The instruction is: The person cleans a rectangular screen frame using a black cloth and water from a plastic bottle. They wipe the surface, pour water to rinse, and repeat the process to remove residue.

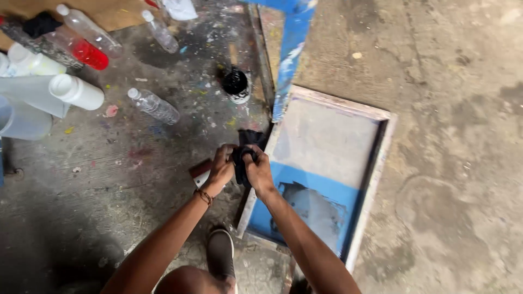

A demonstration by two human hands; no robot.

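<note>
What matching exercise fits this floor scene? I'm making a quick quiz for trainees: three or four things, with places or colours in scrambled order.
Things:
1. black cloth
2. screen frame
3. black jar
4. red-filled bottle

Descriptions:
A. lying flat on the floor, partly blue
B. upper left, among plastic bottles
C. held between the left hand and right hand
D. standing by the blue post

Pairs: 1-C, 2-A, 3-D, 4-B

Bare forearms, a braided wristband (204, 196) on the left (brown, beaded-looking), and a dark slip-on shoe (220, 253).
</note>
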